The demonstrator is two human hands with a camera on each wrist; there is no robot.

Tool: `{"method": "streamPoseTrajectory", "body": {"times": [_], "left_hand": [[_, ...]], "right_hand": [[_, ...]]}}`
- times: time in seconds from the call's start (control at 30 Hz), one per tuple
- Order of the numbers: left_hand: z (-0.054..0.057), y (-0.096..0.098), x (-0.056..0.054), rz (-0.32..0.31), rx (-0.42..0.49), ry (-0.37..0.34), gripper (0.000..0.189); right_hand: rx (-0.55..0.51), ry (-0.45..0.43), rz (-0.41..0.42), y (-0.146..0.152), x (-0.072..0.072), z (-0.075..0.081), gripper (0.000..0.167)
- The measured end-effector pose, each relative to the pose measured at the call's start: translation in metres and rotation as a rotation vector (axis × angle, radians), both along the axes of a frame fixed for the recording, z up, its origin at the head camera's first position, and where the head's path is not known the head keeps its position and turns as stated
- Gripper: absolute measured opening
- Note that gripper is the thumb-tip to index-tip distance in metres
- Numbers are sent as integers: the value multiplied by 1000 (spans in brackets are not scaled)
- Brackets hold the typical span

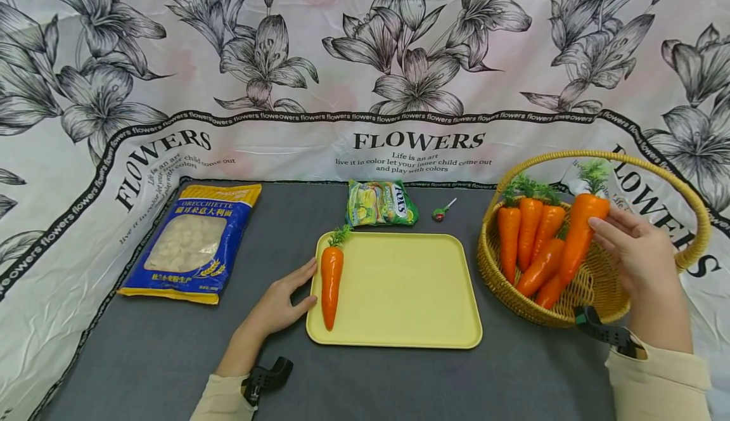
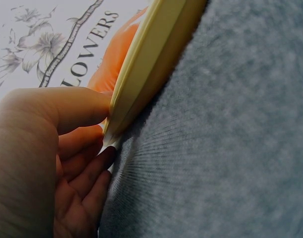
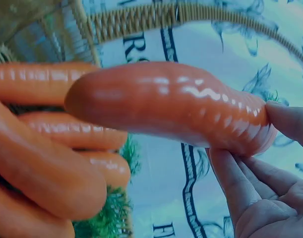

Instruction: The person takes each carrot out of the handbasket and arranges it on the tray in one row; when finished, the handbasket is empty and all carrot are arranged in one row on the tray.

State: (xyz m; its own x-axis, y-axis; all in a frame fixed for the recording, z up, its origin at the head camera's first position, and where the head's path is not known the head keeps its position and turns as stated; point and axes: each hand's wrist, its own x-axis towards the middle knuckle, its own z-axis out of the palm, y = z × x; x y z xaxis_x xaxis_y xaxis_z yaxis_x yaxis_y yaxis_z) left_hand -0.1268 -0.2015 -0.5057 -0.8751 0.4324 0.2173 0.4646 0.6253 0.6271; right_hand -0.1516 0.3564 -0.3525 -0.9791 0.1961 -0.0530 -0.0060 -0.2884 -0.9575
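My right hand (image 1: 644, 250) pinches an orange carrot (image 1: 583, 227) near its leafy top, above the wicker basket (image 1: 493, 269). In the right wrist view, thumb and fingers meet the thick end of this carrot (image 3: 176, 101). Several other carrots (image 1: 529, 221) lie in the basket. One carrot (image 1: 331, 288) rests along the left side of the yellow tray (image 1: 405, 294), green top away from me. With fingers fairly straight, my left hand (image 1: 279, 304) touches the tray's left edge; the left wrist view shows thumb and fingertips against the tray rim (image 2: 141, 69).
A blue and yellow orecchiette bag (image 1: 188, 243) lies at the left. Behind the tray are a green snack packet (image 1: 381, 203) and a small lollipop (image 1: 439, 214). The basket's tall handle (image 1: 604, 155) arches over the right side. A flowered cloth (image 1: 285, 145) borders the grey table (image 1: 513, 376).
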Motion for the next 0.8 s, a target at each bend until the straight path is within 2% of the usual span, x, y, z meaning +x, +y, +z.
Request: {"method": "streamPoseTrajectory", "body": {"times": [0.1, 0.23, 0.37, 0.47, 0.6, 0.7, 0.8], "left_hand": [[-1, 0, 0, -2, -3, 3, 63], [-1, 0, 0, 0, -7, 1, 63], [-1, 0, 0, 2, -4, -7, 64], [-2, -1, 0, 2, 1, -21, 64], [-2, -1, -1, 2, 2, -31, 64], [-2, -1, -1, 4, -2, -33, 65], [-2, -1, -1, 5, -3, -39, 65]], "right_hand": [[-86, 46, 48, -8, 7, -3, 30], [-107, 101, 119, -21, 15, -10, 32], [-71, 142, 188, -38, 21, -19, 35], [-2, 141, 205, -54, 24, -25, 36], [146, 86, 198, -75, 26, -32, 35], [282, 31, 207, -92, 25, -37, 51], [334, -4, 232, -110, 23, -42, 67]]}}
